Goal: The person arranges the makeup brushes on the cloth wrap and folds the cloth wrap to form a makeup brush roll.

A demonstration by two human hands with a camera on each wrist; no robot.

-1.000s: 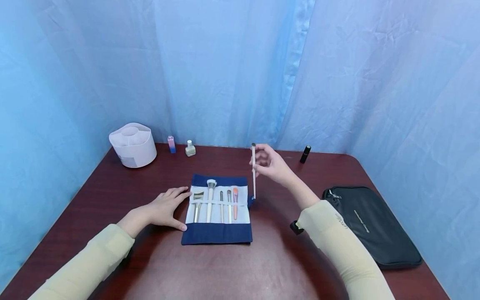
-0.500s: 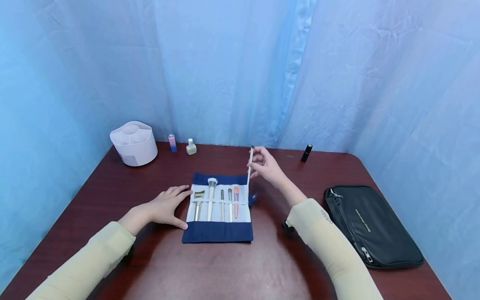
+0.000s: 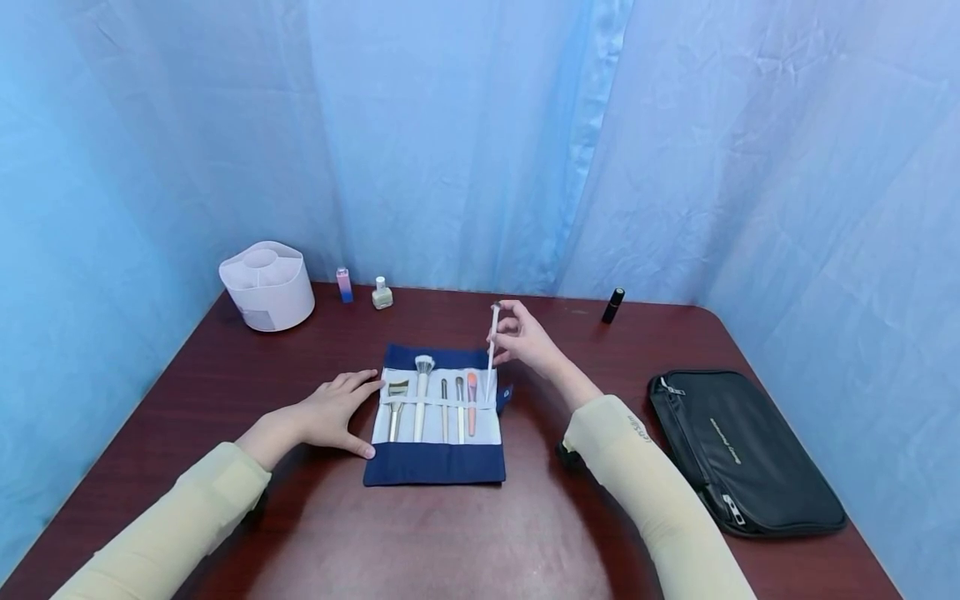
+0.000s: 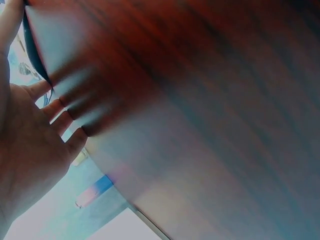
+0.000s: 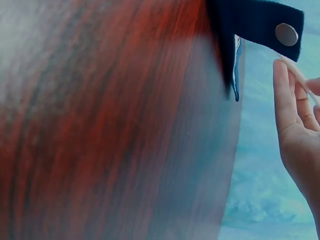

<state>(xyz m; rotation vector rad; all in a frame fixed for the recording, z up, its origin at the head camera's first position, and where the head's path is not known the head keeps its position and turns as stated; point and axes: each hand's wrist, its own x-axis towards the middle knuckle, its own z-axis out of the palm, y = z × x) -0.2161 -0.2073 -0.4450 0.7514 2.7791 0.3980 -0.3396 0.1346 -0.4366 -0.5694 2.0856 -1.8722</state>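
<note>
A: In the head view, the right hand (image 3: 525,340) pinches a thin white brush (image 3: 491,354) just right of centre, its lower tip touching or nearly touching the white lining at the right edge of the open brush roll (image 3: 435,462). The left hand (image 3: 330,414) lies flat with fingers straight on the bench (image 3: 450,542), fingertips at the roll's left edge.

B: To do it well, I'd keep that flat hand pinning the fabric and feed the handle down under the strap, beside the orange brush (image 3: 471,404).

A: Left wrist view: spread fingers (image 4: 62,107) press the bench; much is blurred.

B: Right wrist view: the grip closes on the thin handle (image 5: 300,75) at the right edge, near the roll's snap tab (image 5: 280,32).

A: Against a second ago, the brush has come down and left, from beside the tab to over the lining. The left hand has stayed put.
</note>
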